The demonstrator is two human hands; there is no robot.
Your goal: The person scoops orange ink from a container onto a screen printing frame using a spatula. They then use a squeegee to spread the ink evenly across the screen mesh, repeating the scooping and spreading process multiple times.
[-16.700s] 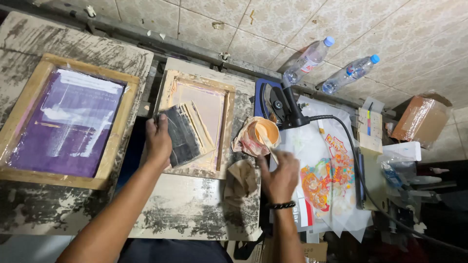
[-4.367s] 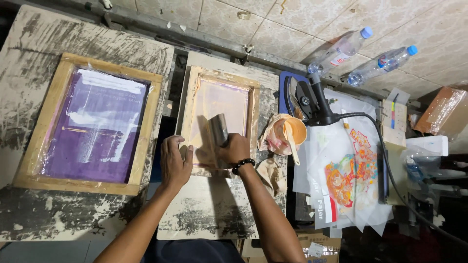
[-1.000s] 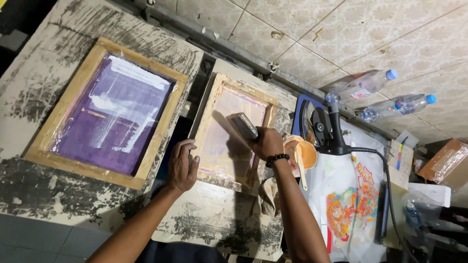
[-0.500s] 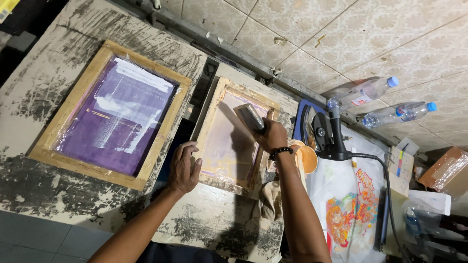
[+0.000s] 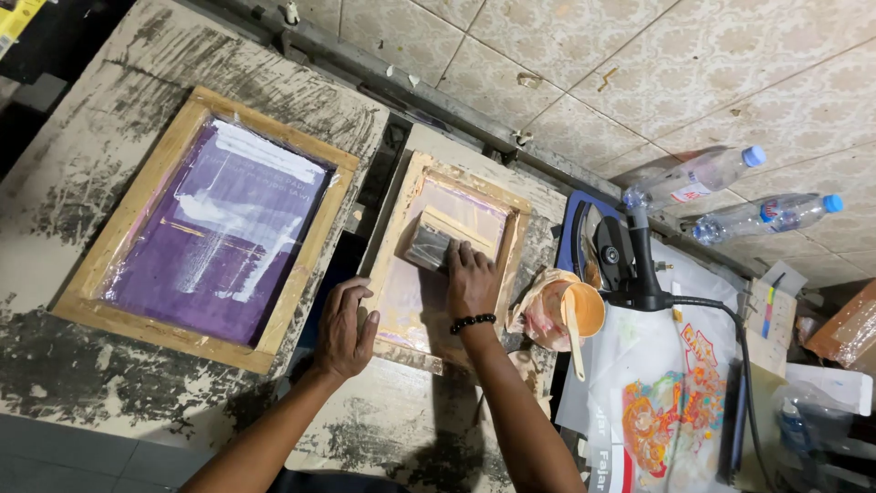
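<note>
The squeegee [image 5: 436, 243] is resting on the small wooden screen frame [image 5: 398, 205] lying on the worn, paint-stained counter [image 5: 383, 438] beside a tiled wall [image 5: 639, 73]. The right hand [image 5: 472, 278] is gripping it; the left hand [image 5: 345, 329] is pressing flat, fingers spread, on the frame edge.

A single head-worn camera is looking almost straight down from above the person's shoulders onto a paint-smeared, grey-streaked wooden workbench [image 5: 109, 365]. It is sitting close enough that both forearms are entering from the bottom edge and reaching up toward the middle of the frame. The view is tilting, so the bench's edges are running diagonally, and the far cream patterned tiled wall [image 5: 639, 82] is filling the top right. The large wooden-framed printing screen with purple mesh [image 5: 214, 228] is lying left of centre, the smaller wooden-framed screen [image 5: 447, 256] at centre. A cluttered side surface covered with clear plastic sheeting [image 5: 639, 365] is taking up the right. No second view is sharing this scene.
</note>
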